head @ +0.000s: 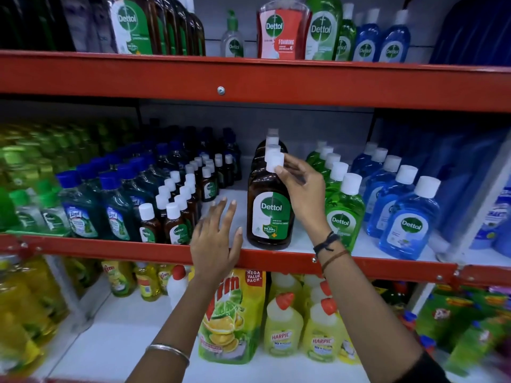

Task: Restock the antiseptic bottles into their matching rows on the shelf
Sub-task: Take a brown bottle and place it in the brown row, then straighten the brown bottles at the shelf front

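Note:
A large brown Dettol antiseptic bottle (269,217) with a white cap stands at the front of its row on the middle shelf (138,246). More brown bottles line up behind it. My right hand (302,190) pinches its white cap and neck from the right. My left hand (217,239) hovers open over the bare white shelf gap just left of the bottle, fingers spread, holding nothing. Small brown Dettol bottles (171,217) fill rows to the left of that gap.
Green Dettol bottles (341,214) and blue Dettol bottles (406,219) stand in rows right of the brown one. Dark green Lizol bottles (110,208) sit further left. The red upper shelf (249,81) carries more Dettol products. Yellow cleaners fill the shelf below.

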The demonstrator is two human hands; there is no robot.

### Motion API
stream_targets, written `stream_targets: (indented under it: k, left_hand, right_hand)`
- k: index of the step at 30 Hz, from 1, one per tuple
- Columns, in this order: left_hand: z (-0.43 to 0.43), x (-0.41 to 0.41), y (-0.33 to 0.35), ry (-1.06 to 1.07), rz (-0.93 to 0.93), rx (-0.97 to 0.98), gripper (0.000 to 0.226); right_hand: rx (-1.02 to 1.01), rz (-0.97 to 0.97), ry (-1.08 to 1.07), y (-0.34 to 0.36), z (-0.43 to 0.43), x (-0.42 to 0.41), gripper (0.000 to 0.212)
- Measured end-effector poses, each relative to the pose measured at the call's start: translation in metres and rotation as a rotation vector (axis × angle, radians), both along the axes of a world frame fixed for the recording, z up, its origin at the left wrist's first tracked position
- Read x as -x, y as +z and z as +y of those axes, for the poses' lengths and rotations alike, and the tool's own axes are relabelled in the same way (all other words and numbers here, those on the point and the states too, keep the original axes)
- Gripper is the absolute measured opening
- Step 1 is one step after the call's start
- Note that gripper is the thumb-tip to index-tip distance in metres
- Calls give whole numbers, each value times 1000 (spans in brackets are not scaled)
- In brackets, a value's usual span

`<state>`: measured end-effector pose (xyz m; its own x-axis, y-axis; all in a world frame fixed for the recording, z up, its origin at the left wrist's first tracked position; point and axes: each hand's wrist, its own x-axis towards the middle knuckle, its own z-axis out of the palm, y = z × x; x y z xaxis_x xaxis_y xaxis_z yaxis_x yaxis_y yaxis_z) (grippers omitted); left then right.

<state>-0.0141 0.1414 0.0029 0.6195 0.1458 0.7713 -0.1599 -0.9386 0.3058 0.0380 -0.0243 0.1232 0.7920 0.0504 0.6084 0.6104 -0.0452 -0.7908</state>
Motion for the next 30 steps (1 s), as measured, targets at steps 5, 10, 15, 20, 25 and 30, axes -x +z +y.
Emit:
stream_targets:
  k: [5,10,15,20,25,30]
  left_hand:
    - [-32,4,30,-416,72,546,54]
    - [-43,2,36,-487,163,672,59]
    - [-41,6,37,-480,176,651,79]
    - [-44,10,38,-466,149,637,85]
    - [-48,10,39,-432,115,709,81]
    - [-52,7,34,-391,28,701,74]
  right_hand:
    - [-138,150,-32,-48,-14,33,53]
    - [-101,311,85,-75,-20,43,53]
    - [-73,361,128,-73,-26,40,62]
    - [-77,363,162,-70,-29,40,65]
    - [-74,389,182,-70,-33,40,67]
    - [-67,319,210,-71,-37,42,60]
